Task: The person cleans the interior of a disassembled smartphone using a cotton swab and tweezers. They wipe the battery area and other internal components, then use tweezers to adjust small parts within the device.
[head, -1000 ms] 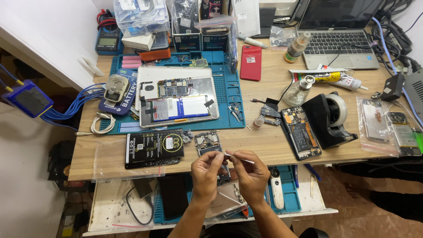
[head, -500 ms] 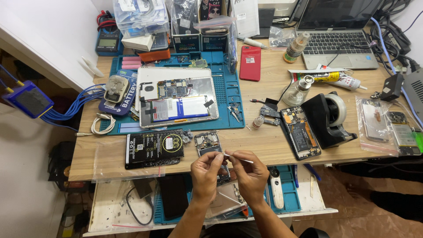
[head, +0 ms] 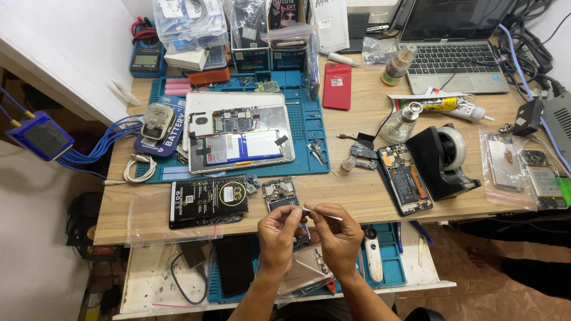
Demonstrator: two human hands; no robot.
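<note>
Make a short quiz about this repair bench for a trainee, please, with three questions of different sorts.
1. True or false: the red phone lies on the blue mat.
2. Which thing stands nearest to the tape dispenser? A) opened tablet B) opened phone C) laptop
3. What do the left hand and the right hand hold between them?

Key
1. False: it lies on the bare wood of the table, just right of the mat.
2. B: it lies close at the dispenser's left side.
3. A thin white stick, pinched by the fingertips, above the table's front edge.
</note>
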